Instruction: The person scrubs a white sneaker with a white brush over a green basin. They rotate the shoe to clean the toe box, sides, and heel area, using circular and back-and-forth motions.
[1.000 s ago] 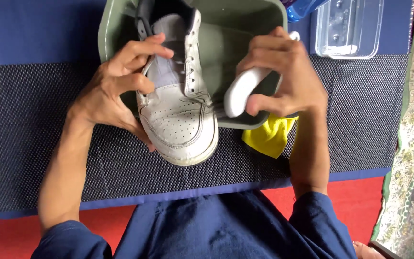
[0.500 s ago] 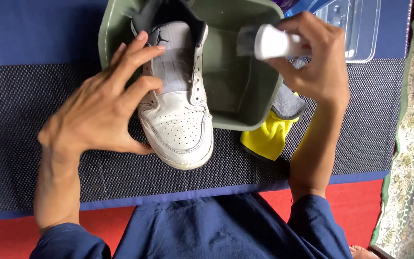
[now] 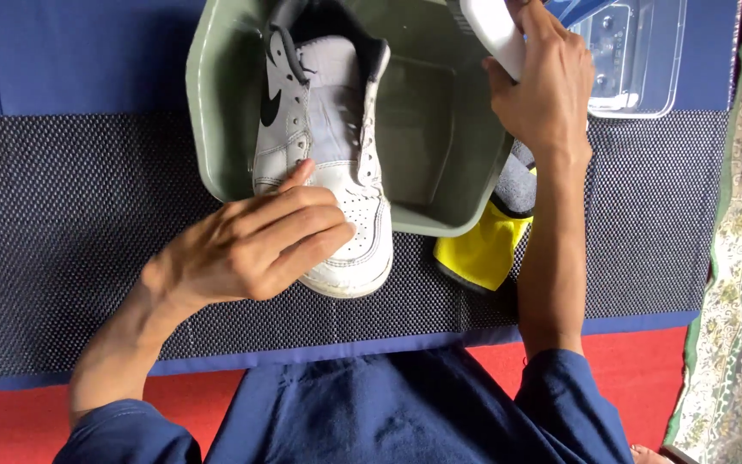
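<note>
White and grey, the shoe (image 3: 324, 155) lies half in the green basin (image 3: 216, 112), with its heel end inside and its toe sticking out over the near rim onto the black mat (image 3: 70, 241). The left hand (image 3: 251, 245) lies flat on the toe part of the shoe, fingers stretched out and pressing on it from the left side, not closed around it. The thumb touches the side of the shoe near the laces.

The right hand (image 3: 543, 86) is raised over the far right corner of the basin and is clenched around a white brush (image 3: 495, 30); only the white body of it shows above the fingers, and the top edge of the view cuts it off. I cannot tell whether the brush touches the basin.

Under the right forearm, just beside the basin, a yellow cloth (image 3: 478, 253) lies on the mat, and a grey cloth (image 3: 517, 185) lies partly on it. A clear plastic box (image 3: 637, 60) stands behind the right hand on the blue surface (image 3: 70, 51). The mat rests on this blue surface, and a red floor (image 3: 10, 412) shows near the person's body.
</note>
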